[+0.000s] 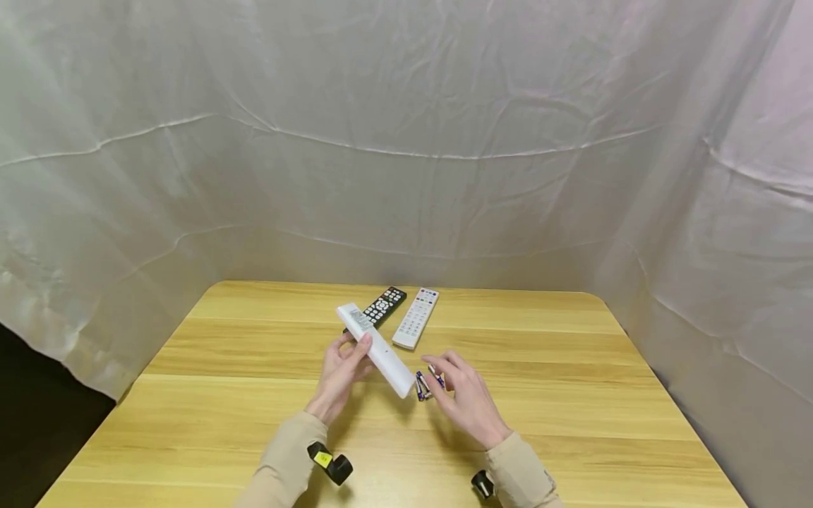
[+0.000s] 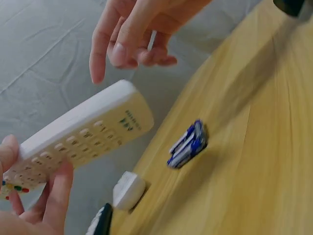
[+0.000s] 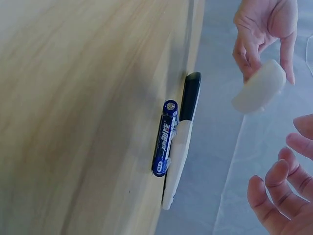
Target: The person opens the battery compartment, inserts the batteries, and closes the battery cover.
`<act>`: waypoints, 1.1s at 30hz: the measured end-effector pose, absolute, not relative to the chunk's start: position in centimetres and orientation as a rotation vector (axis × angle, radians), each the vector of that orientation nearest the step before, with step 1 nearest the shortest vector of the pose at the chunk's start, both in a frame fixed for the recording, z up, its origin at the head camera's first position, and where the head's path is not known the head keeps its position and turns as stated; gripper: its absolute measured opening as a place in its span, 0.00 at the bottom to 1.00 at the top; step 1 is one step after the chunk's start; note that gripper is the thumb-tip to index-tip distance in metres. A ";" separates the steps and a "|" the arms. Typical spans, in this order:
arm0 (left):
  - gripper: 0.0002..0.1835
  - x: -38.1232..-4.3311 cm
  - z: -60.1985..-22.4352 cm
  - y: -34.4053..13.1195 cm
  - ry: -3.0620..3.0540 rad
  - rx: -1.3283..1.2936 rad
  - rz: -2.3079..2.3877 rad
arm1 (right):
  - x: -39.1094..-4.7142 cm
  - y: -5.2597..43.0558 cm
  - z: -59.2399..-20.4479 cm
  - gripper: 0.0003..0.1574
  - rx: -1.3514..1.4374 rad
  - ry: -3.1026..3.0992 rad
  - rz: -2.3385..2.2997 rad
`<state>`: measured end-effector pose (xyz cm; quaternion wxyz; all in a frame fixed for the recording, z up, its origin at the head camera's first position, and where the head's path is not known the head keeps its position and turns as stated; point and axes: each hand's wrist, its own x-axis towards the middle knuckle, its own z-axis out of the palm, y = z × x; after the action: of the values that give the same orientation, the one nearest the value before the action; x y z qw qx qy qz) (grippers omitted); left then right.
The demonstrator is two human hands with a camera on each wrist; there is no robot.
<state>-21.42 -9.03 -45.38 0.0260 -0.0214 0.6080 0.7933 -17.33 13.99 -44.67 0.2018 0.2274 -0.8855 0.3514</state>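
Slanting down from the left hand [image 1: 339, 374] toward the right, a white remote [image 1: 384, 358] is held clear of the worktop [image 1: 571, 402], back upward, buttons underneath. Printed label on its back, beyond the left thumb. Left hand clamped on it: thumb across the back, fingers beneath.

Right hand [image 1: 468, 401] just beside the remote's lower end, holding nothing; fingers bent loosely, thumb and forefinger apart. Below that hand, a small cluster of blue-and-silver batteries [image 1: 420, 385] on the worktop, AAA on one; count uncertain.

Beyond the left hand, a black remote [image 1: 390, 299], button side up, partly covered from above by the held one. Beyond and between both hands, another white remote [image 1: 416, 317], also buttons up. Farthest from the hands, a pale curtain [image 1: 406, 197].
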 end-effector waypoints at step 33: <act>0.36 -29.6 -43.7 -18.4 3.472 -0.139 0.789 | -17.4 14.2 -44.8 0.18 0.632 -2.470 0.948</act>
<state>-29.57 -18.45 -43.73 -0.2094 -0.0382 0.9528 0.2165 -17.36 14.16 -44.75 0.2090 0.2270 -0.8880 0.3409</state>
